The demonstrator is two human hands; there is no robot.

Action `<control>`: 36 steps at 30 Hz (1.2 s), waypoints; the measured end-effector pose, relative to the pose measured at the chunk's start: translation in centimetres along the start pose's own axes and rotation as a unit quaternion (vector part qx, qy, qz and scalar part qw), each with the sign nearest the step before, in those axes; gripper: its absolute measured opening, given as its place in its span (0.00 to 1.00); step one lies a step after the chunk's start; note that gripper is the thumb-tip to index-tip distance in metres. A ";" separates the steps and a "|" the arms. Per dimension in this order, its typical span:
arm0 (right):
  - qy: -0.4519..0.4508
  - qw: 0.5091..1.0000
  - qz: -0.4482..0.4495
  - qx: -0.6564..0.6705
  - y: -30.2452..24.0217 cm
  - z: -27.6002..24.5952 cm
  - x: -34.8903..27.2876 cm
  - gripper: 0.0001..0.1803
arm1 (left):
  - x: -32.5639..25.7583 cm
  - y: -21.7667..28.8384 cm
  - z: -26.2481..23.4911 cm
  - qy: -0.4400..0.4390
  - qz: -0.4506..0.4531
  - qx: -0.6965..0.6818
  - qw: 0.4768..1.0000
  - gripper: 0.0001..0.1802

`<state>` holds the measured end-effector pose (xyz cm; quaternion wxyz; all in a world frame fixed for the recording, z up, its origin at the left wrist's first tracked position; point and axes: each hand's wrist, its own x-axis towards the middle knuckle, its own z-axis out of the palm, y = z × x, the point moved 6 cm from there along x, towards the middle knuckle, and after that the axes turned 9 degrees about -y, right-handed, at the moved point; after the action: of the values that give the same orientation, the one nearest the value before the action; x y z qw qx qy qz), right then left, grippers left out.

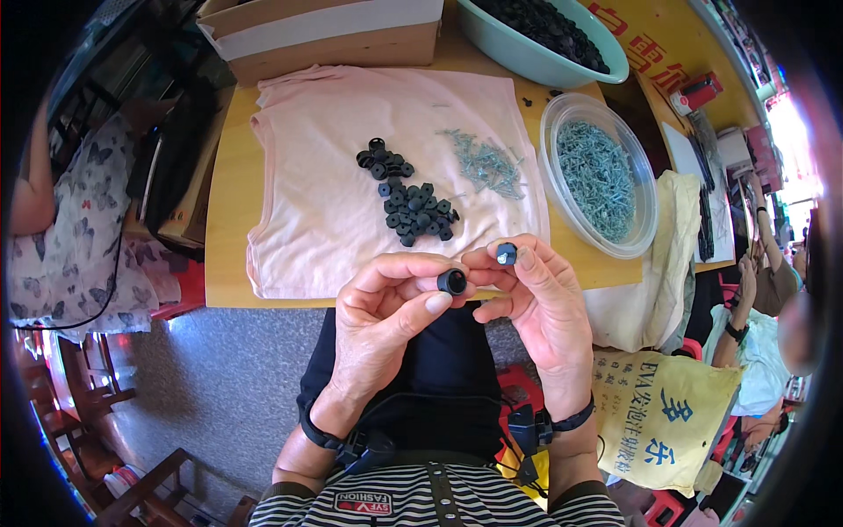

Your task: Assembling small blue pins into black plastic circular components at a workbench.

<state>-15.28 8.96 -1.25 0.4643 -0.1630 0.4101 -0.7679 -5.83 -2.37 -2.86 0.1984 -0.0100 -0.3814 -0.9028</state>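
Observation:
My left hand (369, 321) pinches a small black round cap (452, 281) between thumb and fingertips, its hollow opening facing up. Just to the right, my right hand (553, 303) grips a small dark hexagonal piece (507, 254) with a pale, shiny spot on its face. The two parts are apart, held over the table's near edge. Beyond my hands, a pile of black plastic caps (417, 211) lies on a pink cloth (325, 176). To the right of that pile, loose silver screws (492, 165) are scattered on the same cloth.
A round clear tub (650, 230) full of screws stands at the right of the wooden table (228, 202). Behind it is a pale green basin (492, 48) of black parts. A cardboard box (351, 44) sits at the back. People sit left and right; a yellow sack (694, 386) lies lower right.

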 end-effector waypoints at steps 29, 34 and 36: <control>0.008 0.872 -0.187 -0.452 -2.7 3.6 -1.8 0.12 | -0.6 0.0 0.0 0.017 -0.026 0.018 0.999 0.15; 0.023 0.908 -0.161 -0.386 -2.2 2.6 -1.9 0.13 | -0.4 -0.2 0.2 0.031 -0.027 0.071 0.997 0.15; 0.026 0.924 -0.147 -0.353 -2.0 2.3 -1.9 0.12 | -0.3 -0.1 0.3 0.037 -0.027 0.082 0.996 0.14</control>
<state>-14.02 9.98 2.00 0.2478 -0.3551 0.6378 -0.6370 -5.62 -1.94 -2.78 0.1883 0.0494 -0.4464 -0.8734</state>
